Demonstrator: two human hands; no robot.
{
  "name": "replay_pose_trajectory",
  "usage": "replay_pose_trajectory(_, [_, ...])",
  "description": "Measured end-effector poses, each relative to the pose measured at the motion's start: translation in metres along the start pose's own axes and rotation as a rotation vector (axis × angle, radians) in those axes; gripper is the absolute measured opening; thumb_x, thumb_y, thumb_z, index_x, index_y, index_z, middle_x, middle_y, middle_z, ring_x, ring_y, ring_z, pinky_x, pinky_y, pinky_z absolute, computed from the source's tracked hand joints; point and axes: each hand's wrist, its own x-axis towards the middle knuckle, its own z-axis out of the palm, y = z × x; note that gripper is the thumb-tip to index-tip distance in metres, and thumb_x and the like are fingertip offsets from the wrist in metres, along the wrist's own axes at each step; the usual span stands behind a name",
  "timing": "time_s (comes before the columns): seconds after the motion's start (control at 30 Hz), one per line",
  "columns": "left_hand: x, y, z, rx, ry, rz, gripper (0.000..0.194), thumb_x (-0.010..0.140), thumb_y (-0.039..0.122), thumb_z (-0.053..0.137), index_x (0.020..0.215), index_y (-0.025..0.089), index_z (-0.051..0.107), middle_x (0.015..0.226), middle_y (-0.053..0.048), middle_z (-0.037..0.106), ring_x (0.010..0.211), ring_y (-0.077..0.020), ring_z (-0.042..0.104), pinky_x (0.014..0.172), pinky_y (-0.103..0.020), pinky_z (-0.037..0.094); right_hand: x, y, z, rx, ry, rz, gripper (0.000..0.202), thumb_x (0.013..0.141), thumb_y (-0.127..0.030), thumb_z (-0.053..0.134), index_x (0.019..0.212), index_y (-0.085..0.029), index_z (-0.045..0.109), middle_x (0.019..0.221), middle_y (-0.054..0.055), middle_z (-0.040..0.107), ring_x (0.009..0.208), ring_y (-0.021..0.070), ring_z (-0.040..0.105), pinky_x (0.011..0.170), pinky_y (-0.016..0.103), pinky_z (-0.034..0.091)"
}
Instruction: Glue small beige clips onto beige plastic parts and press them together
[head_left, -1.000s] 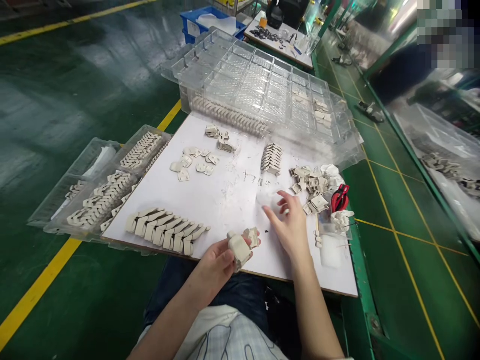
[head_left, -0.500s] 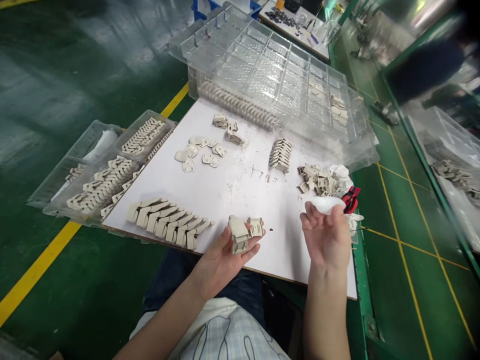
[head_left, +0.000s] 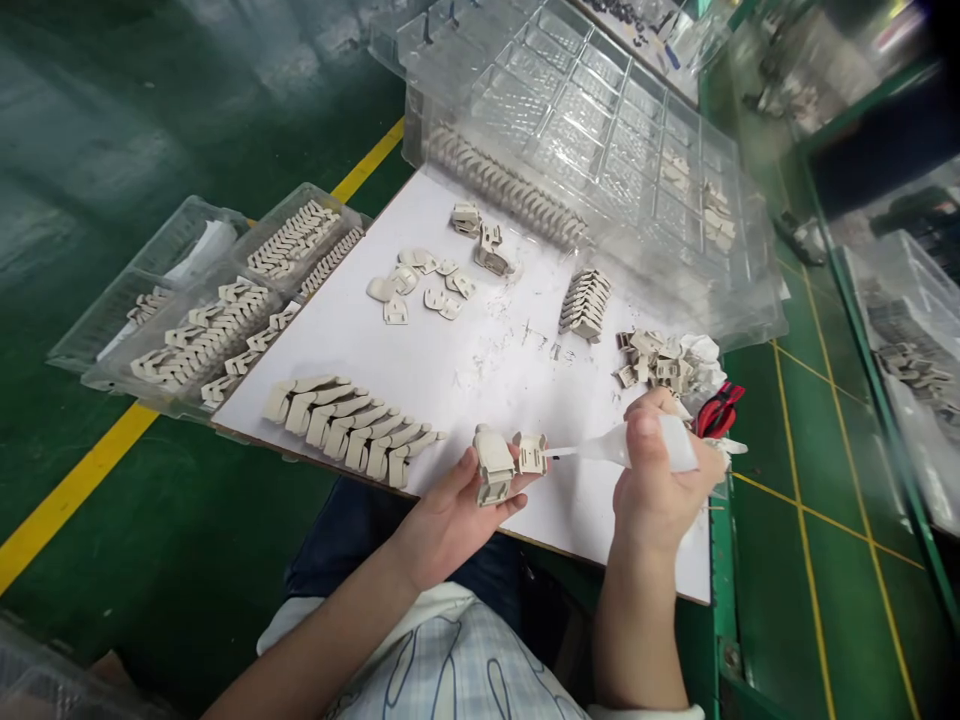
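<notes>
Two beige plastic parts rest in my left hand [head_left: 450, 520] above the table's front edge: a larger hinged piece [head_left: 493, 462] by the thumb and a smaller slotted piece [head_left: 532, 454] at the fingertips. My right hand [head_left: 660, 490] is closed around a white squeeze bottle [head_left: 679, 443] with a long thin nozzle. The nozzle points left, and its tip is at the right side of the smaller piece; whether it touches I cannot tell. A row of beige parts [head_left: 349, 425] stands on the table left of my left hand.
On the white table [head_left: 480, 350] lie loose flat pieces [head_left: 420, 280], a short stack [head_left: 585, 305], a heap of parts [head_left: 656, 360] and a red-handled tool [head_left: 720, 410]. Clear compartment trays [head_left: 570, 100] stand at the back. More filled trays [head_left: 187, 320] are at the left.
My right hand has turned and tipped the white bottle, so its nozzle now points left at the smaller piece. My left hand still holds both parts. The view has shifted slightly.
</notes>
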Motion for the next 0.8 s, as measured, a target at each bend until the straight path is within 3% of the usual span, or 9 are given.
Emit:
replay_pose_trajectory(0.33, [0.0005,-0.0023,-0.0041,-0.019,-0.006,-0.009,0.038,0.08,0.059,0.076,0.095,0.024,0.079,0.13,-0.008,0.068,0.132,-0.0309,0.054,0.093,-0.031,0.039,-0.0029,-0.0088,0.0042,0.011,-0.011,0.116,0.048,0.093,-0.05,0.062,0.059,-0.022,0.042,0.063,-0.002,0.037,0.056,0.0123,0.035,0.055,0.032,0.026])
replay_pose_trajectory(0.8, [0.0007,0.0005,0.0,-0.003,0.029,-0.025,0.041,0.072,0.059,0.082,0.092,0.023,0.08,0.122,-0.008,0.067,0.132,-0.0311,0.053,0.091,-0.028,0.041,-0.0045,-0.0062,0.0082,0.076,-0.029,0.069,0.045,0.093,-0.036,0.064,0.058,-0.021,0.041,0.062,-0.005,0.035,0.055,0.0098,0.033,0.055,0.031,0.022])
